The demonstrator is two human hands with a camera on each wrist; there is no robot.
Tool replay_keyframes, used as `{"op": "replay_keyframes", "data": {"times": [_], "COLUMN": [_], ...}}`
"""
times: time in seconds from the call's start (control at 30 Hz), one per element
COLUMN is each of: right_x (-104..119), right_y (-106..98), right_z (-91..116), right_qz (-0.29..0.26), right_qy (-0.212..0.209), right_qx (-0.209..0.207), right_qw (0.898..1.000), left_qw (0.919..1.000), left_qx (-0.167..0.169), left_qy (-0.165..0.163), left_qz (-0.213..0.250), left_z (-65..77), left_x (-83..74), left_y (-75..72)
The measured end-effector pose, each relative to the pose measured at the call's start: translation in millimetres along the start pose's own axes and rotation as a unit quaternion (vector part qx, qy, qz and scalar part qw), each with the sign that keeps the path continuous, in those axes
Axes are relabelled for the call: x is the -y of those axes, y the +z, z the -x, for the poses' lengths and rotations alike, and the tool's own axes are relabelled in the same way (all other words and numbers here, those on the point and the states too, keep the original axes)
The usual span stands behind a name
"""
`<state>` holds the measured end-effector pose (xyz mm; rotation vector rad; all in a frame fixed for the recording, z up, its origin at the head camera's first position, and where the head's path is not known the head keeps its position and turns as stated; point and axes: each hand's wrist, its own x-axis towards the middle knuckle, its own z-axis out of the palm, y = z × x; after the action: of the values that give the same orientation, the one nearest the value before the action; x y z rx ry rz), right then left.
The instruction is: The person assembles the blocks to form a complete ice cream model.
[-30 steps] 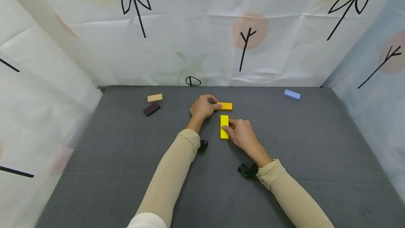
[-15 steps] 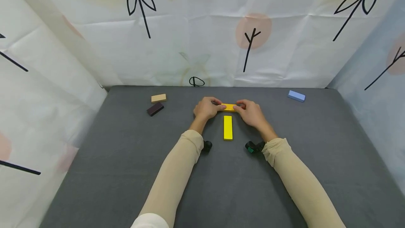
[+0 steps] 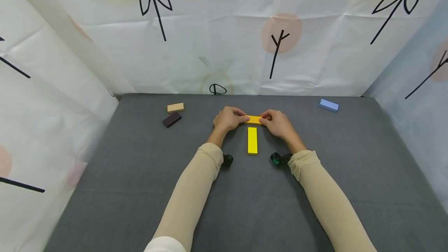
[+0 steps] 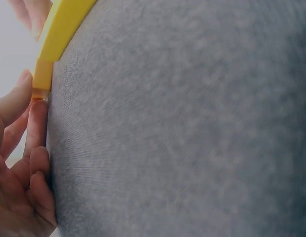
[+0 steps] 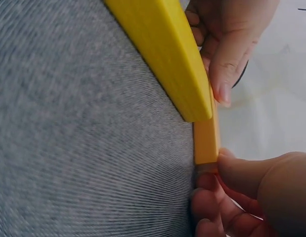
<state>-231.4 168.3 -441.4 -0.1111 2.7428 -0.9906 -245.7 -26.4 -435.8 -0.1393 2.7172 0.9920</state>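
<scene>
An orange-yellow block (image 3: 253,119) lies crosswise on the grey table, a hand at each end. My left hand (image 3: 225,120) pinches its left end between thumb and fingers. At the opposite end, my right hand (image 3: 279,124) has its thumb (image 5: 237,168) on the block's upper edge and its fingers against the end. A bright yellow block (image 3: 252,141) lies lengthwise just in front, between the two forearms. From the right wrist, that yellow block (image 5: 167,54) overlaps part of the orange-yellow one. No hand touches the yellow block.
Toward the back left lie a tan block (image 3: 175,107) and a dark brown block (image 3: 172,120), close together. A blue block (image 3: 328,105) is near the back right corner of the grey table (image 3: 140,189). White patterned cloth (image 3: 231,49) stands behind the table's back edge.
My right hand has let go of the yellow block and moved back to grip the orange-yellow block's right end. My left hand keeps its grip on the left end.
</scene>
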Motion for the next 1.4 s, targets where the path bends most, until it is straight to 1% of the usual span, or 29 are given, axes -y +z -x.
{"op": "replay_keyframes", "data": {"times": [0.27, 0.53, 0.73, 0.93, 1.23, 1.4], "right_x": [1.0, -2.2, -5.2, -5.1, -7.1, -7.6], "right_y": [-1.6, 1.4, 1.3, 0.2, 0.5, 1.2], "right_z": [5.6, 9.7, 11.0, 11.9, 12.8, 14.2], "right_qz": [-0.008, -0.013, -0.013, -0.013, -0.013, -0.007], "right_qy": [-0.004, -0.019, -0.038, -0.052, -0.052, -0.050], "right_qx": [0.020, 0.010, 0.015, 0.029, 0.028, 0.024], "right_qw": [1.000, 1.000, 0.999, 0.998, 0.998, 0.998], "left_qw": [0.9995, 0.9984, 0.9968, 0.9951, 0.9941, 0.9921], "left_qx": [0.027, 0.051, 0.069, 0.074, 0.078, 0.091], "left_qy": [0.015, 0.026, 0.027, 0.035, 0.029, 0.036], "left_qz": [0.010, 0.005, 0.031, 0.055, 0.069, 0.079], "left_z": [-0.8, 0.5, 2.9, 3.8, 4.4, 5.7], "left_x": [3.3, 4.6, 6.8, 10.0, 10.2, 9.0], "left_y": [-4.7, -8.1, -9.9, -10.8, -9.1, -8.1]}}
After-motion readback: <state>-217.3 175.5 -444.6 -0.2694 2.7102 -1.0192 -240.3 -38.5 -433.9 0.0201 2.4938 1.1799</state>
